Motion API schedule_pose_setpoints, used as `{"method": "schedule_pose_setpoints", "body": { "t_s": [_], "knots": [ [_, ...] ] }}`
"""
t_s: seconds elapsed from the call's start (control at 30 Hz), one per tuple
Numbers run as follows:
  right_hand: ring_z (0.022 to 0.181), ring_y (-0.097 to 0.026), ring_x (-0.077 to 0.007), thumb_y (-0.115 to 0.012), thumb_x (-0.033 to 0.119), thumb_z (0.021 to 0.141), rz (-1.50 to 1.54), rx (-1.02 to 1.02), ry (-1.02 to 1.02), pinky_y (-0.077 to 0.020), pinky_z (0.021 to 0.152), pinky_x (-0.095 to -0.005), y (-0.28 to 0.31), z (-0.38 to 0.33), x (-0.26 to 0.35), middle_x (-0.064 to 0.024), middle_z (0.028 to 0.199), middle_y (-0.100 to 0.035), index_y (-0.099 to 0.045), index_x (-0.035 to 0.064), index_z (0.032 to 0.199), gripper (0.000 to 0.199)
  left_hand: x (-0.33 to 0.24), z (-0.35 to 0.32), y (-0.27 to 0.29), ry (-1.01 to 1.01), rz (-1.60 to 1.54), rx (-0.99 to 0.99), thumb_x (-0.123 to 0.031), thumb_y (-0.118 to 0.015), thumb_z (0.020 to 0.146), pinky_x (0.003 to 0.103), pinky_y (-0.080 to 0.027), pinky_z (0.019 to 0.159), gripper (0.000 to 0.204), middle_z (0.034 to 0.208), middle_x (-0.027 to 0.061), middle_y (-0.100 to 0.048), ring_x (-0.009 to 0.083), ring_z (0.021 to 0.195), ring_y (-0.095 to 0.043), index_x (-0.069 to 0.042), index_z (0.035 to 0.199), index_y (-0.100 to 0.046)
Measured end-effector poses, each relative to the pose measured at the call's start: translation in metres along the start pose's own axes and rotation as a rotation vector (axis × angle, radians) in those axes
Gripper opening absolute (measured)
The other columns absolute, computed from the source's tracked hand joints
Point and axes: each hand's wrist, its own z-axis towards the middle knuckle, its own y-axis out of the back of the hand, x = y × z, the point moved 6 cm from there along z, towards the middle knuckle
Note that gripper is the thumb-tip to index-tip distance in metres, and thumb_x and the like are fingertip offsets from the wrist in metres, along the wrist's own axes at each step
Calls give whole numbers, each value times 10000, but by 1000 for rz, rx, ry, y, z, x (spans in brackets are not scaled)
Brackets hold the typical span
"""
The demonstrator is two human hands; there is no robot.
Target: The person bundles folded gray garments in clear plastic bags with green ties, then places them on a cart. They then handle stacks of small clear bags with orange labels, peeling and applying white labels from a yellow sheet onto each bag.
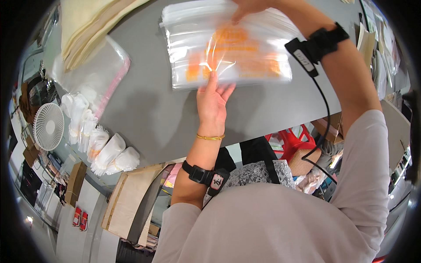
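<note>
Left fingers (212, 83) clamp the bags (230, 50) by the near edge; right fingers (237, 15) blur, their grip unclear. Slick bags could slide askew if the left pinch loosens.

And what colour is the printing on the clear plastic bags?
The printing on the bags is orange; it shows best in the head view.
</note>
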Motion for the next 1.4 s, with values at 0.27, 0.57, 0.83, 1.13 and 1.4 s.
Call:
{"method": "schedule_pose_setpoints", "body": {
  "t_s": [0.27, 0.57, 0.83, 1.13, 1.4],
  "knots": [
    [1014, -668, -292, -757, 208, 906, -645, -972, -72, -539, 899, -392, 18, -83, 97, -95, 1090, -695, -639, 48, 1239, 387, -29, -47, 57, -124, 595, 11, -275, -684, 1013, 359, -608, 749, 273, 1026, 120, -724, 194, 841, -706, -39, 1141, -634],
    [1591, -103, -362, -750, 695, 634, -611, -745, 107, -94, 1270, -591, -75, -68, 96, -75, 1731, -154, -397, 289, 1595, 1102, -77, -78, 44, -1021, 1242, 51, -82, -694, 920, 388, -538, 825, 105, 1020, 114, -682, 313, 958, -662, -50, 1020, -685],
    [1536, -267, -353, -724, 507, 873, -587, -748, -16, -213, 1245, -533, -62, -86, 131, -87, 1657, -336, -469, 188, 1532, 776, -245, -182, 313, -875, 1304, -939, -38, -601, 934, 416, -526, 904, 259, 1134, 121, -668, 307, 994, -644, -52, 1186, -661],
    [1090, -656, -329, -771, -6, 806, -23, -558, 145, -532, 951, -423, -185, -32, 318, -133, 1155, -700, -687, 24, 1044, 254, -347, -156, 403, -956, 2511, -495, -33, -696, 803, 478, -396, 1136, 648, 1390, 148, -543, 334, 1355, -474, -102, 1423, -522],
    [1166, -626, -264, -670, 159, 864, -189, -441, 753, -504, 956, -426, -288, 131, 514, -93, 1241, -680, -662, 47, 1153, 310, -274, -189, 416, -972, 2091, -302, 51, -606, 795, 497, -381, 1147, 623, 1422, 231, -477, 431, 1341, -446, 37, 1402, -467]
  ]
}}
